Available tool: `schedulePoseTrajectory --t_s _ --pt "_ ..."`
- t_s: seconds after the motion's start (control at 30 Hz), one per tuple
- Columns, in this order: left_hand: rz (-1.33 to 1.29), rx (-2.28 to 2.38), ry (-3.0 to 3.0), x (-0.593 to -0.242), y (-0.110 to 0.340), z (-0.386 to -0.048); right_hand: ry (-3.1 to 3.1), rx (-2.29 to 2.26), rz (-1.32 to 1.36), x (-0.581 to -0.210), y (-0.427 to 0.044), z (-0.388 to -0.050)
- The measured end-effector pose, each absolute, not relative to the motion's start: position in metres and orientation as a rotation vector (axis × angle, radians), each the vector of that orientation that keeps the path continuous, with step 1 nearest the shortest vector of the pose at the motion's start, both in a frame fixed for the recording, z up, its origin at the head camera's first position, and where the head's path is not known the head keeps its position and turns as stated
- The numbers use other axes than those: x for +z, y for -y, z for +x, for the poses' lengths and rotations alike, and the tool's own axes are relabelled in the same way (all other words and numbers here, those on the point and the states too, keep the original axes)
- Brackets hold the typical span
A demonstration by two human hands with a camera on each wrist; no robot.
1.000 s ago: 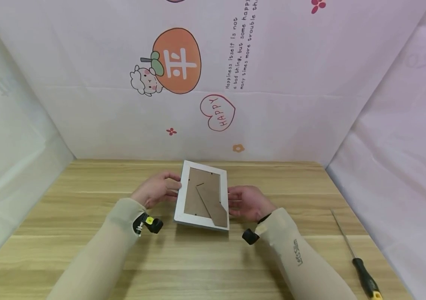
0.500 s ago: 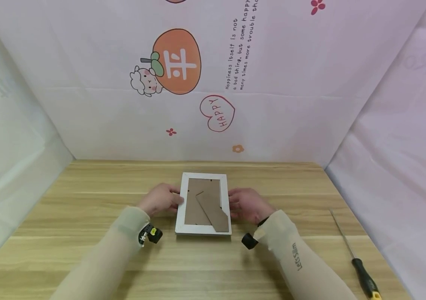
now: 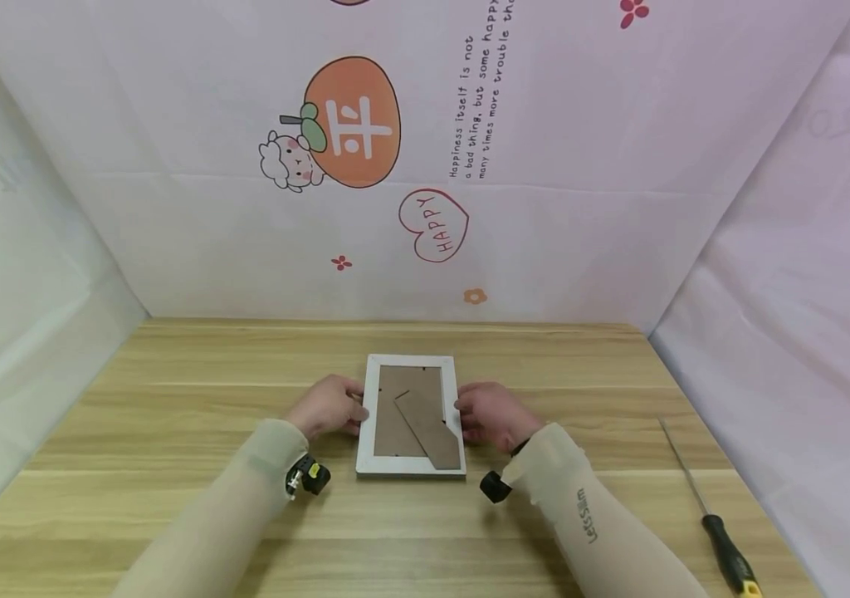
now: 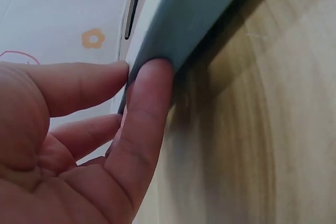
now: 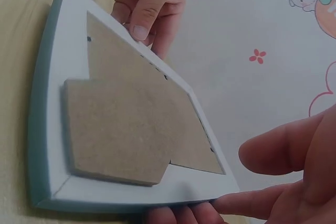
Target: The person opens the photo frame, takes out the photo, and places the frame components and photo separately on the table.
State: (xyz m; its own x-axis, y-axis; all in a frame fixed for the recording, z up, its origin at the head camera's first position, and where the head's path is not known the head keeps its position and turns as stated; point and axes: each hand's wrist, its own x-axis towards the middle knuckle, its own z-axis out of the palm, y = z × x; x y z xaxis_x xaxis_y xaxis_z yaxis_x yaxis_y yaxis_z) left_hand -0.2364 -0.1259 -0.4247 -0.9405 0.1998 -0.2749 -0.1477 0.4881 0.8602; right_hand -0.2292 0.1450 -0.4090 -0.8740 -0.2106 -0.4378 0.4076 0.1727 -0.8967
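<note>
A white picture frame (image 3: 367,432) lies back side up between the hands, low over the wooden table. Its brown backing board (image 3: 412,425) carries a folded stand leg (image 5: 115,135). My left hand (image 3: 328,405) pinches the frame's left edge, thumb on top and a finger against the side, as the left wrist view shows. At the right edge my right hand (image 3: 495,415) has its fingers curled against and under the rim. Its thumb (image 5: 283,148) stands off the frame in the right wrist view. Whether the frame touches the table I cannot tell; its front is hidden.
A long screwdriver (image 3: 724,544) with a black and yellow handle lies near the table's right edge. The wooden table (image 3: 193,399) meets a printed white cloth (image 3: 559,249) at the back, and cloth hangs on both sides.
The picture frame has come down from a tilted pose to nearly flat and moved slightly toward the person. Both hands have lowered with it, still at its side edges.
</note>
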Motion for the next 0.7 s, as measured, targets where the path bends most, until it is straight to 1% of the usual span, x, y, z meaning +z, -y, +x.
schedulePoseTrajectory --t_s 0.23,0.7 --pt "0.019 1.385 -2.433 -0.4316 0.1249 -0.2346 -2.141 -1.645 0.146 -0.4168 -0.1395 -0.2278" --pt "0.050 1.274 -2.492 -0.4262 0.1212 -0.2279 -2.468 -1.293 -0.046 -0.4169 -0.1373 -0.2257"
